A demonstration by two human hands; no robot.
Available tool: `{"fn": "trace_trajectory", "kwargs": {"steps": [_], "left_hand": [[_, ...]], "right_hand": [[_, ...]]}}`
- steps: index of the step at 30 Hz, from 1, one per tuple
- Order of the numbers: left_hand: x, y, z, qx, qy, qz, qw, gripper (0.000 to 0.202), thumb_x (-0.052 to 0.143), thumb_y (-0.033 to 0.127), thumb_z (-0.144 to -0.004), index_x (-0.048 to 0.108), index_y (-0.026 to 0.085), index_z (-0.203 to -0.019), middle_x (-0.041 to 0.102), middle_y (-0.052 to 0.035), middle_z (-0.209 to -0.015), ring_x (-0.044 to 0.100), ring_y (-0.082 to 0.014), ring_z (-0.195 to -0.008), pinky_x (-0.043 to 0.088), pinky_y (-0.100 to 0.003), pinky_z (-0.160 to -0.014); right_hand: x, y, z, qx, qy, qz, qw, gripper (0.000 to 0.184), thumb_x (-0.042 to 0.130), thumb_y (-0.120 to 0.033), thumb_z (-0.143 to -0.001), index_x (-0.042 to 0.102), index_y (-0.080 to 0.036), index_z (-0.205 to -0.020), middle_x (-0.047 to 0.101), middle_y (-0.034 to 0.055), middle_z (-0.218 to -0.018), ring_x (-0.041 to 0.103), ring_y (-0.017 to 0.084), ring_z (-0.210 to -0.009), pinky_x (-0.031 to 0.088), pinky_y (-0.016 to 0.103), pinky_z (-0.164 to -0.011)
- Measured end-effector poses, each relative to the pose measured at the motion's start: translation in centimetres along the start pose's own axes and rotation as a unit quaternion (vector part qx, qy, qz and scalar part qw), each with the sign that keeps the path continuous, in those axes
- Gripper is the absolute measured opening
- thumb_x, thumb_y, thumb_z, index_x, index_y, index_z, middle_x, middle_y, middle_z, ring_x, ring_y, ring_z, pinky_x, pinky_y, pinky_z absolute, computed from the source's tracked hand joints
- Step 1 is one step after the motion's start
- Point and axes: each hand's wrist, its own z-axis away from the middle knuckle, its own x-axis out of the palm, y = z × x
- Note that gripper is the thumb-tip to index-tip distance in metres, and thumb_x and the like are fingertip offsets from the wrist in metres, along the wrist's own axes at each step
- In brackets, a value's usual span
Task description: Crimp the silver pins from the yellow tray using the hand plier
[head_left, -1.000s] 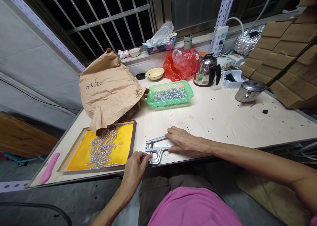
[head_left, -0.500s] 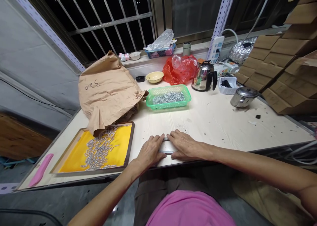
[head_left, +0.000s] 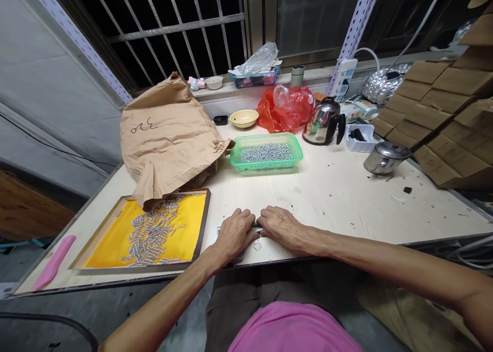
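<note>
Tool handles [head_left: 256, 230] now closer together, left hand [head_left: 234, 233] and right hand [head_left: 283, 228] curled around them, tray [head_left: 202, 223] beside, green basket [head_left: 265, 165] beyond.

The table [head_left: 327, 200] bears a metal tool [head_left: 257, 229], green basket [head_left: 266, 165] and kettle [head_left: 320, 123].

You have a translucent green basket [head_left: 265, 166], lattice-patterned, silver-grey pins [head_left: 265, 152] inside; on your side of the basket, your metal tool [head_left: 256, 230] shows silver-grey. Left of the basket: tan paper bag [head_left: 169, 146] with black handwritten figures [head_left: 144, 128], bright yellow sheet [head_left: 111, 244], pink handle [head_left: 56, 263]. Beyond the basket, you get a red plastic bag [head_left: 283, 114] and pale yellow bowl [head_left: 244, 118]; your shirt [head_left: 292, 329], solid pink.
</note>
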Motion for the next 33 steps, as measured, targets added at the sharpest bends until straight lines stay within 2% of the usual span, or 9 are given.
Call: {"fn": "trace_trajectory", "kwargs": {"steps": [6, 11, 14, 16, 20, 25, 29, 31, 33], "left_hand": [[0.1, 0.1, 0.0, -0.031, -0.003, 0.023, 0.999, 0.019, 0.052, 0.038, -0.086, 0.057, 0.020, -0.085, 0.058, -0.0051, -0.091, 0.051, -0.0229, -0.092, 0.044, -0.033, -0.071], [0.4, -0.2, 0.2, -0.046, 0.013, 0.029, 0.998, 0.023, 0.056, 0.040, -0.084, 0.058, 0.020, -0.092, 0.058, -0.0060, -0.096, 0.051, -0.0236, -0.097, 0.046, -0.034, -0.076], [1.2, -0.1, 1.1, -0.057, 0.053, 0.048, 0.996, 0.037, 0.060, 0.040, -0.081, 0.053, 0.019, -0.111, 0.057, -0.0080, -0.107, 0.051, -0.0247, -0.103, 0.048, -0.037, -0.082], [2.0, 0.4, 2.1, -0.058, 0.091, 0.070, 0.992, 0.043, 0.059, 0.034, -0.082, 0.048, 0.018, -0.121, 0.055, -0.0103, -0.118, 0.050, -0.0255, -0.111, 0.046, -0.040, -0.090], [4.0, 2.5, 3.7, -0.007, 0.149, 0.114, 0.982, 0.037, 0.053, 0.022, -0.086, 0.047, 0.021, -0.123, 0.050, -0.0103, -0.132, 0.041, -0.0262, -0.127, 0.039, -0.044, -0.102], [5.2, 5.0, 4.4, 0.013, 0.164, 0.162, 0.973, 0.030, 0.047, 0.019, -0.089, 0.051, 0.021, -0.119, 0.058, -0.0073, -0.123, 0.048, -0.0240, -0.122, 0.037, -0.045, -0.106], [5.2, 5.4, 4.5, 0.004, 0.169, 0.176, 0.970, 0.030, 0.047, 0.018, -0.088, 0.053, 0.019, -0.118, 0.059, -0.0076, -0.122, 0.048, -0.0240, -0.122, 0.035, -0.045, -0.107], [5.5, 5.4, 4.6, 0.005, 0.178, 0.180, 0.967, 0.033, 0.050, 0.019, -0.087, 0.051, 0.018, -0.120, 0.057, -0.0086, -0.124, 0.046, -0.0244, -0.123, 0.034, -0.045, -0.108], [5.9, 5.5, 4.8, 0.008, 0.189, 0.185, 0.964, 0.039, 0.053, 0.020, -0.085, 0.048, 0.018, -0.124, 0.055, -0.0100, -0.127, 0.045, -0.0251, -0.124, 0.036, -0.044, -0.106]], "right_hand": [[1.7, 0.4, -0.7, -0.039, 0.033, -0.012, 0.999, 0.018, 0.040, -0.019, -0.095, 0.052, -0.017, -0.081, 0.056, 0.0051, -0.085, 0.047, 0.018, -0.079, 0.038, 0.032, -0.075], [0.8, 0.5, -1.1, -0.015, 0.012, 0.016, 1.000, 0.014, 0.049, -0.025, -0.091, 0.057, -0.015, -0.088, 0.056, 0.0077, -0.089, 0.048, 0.020, -0.083, 0.040, 0.033, -0.076], [-0.3, 1.5, -1.4, -0.023, -0.010, -0.001, 1.000, 0.038, 0.066, -0.042, -0.079, 0.058, -0.013, -0.102, 0.056, 0.0099, -0.096, 0.048, 0.023, -0.090, 0.041, 0.034, -0.078], [-0.9, 2.2, -1.5, -0.041, -0.034, -0.029, 0.998, 0.049, 0.066, -0.051, -0.076, 0.058, -0.013, -0.106, 0.056, 0.0103, -0.096, 0.049, 0.024, -0.090, 0.041, 0.034, -0.076], [-1.1, 2.9, -2.0, -0.030, -0.017, -0.058, 0.998, 0.026, 0.046, -0.034, -0.093, 0.062, -0.016, -0.102, 0.058, 0.0084, -0.093, 0.052, 0.019, -0.087, 0.039, 0.030, -0.076], [0.1, 3.6, -3.8, 0.017, 0.033, 0.037, 0.999, 0.017, 0.050, -0.026, -0.091, 0.065, -0.017, -0.088, 0.061, 0.0072, -0.090, 0.050, 0.020, -0.088, 0.034, 0.033, -0.077], [-0.1, 3.4, -5.4, 0.037, 0.048, 0.091, 0.994, 0.017, 0.050, -0.026, -0.090, 0.065, -0.018, -0.088, 0.062, 0.0085, -0.091, 0.048, 0.023, -0.092, 0.032, 0.035, -0.077], [-0.4, 2.0, -5.8, 0.002, 0.042, 0.093, 0.995, 0.016, 0.051, -0.024, -0.089, 0.065, -0.018, -0.093, 0.061, 0.0088, -0.093, 0.047, 0.023, -0.092, 0.032, 0.034, -0.077], [-0.5, -0.1, -6.0, -0.081, 0.024, 0.072, 0.994, 0.017, 0.051, -0.025, -0.089, 0.065, -0.022, -0.097, 0.059, 0.0073, -0.096, 0.046, 0.021, -0.091, 0.033, 0.033, -0.075]]}}
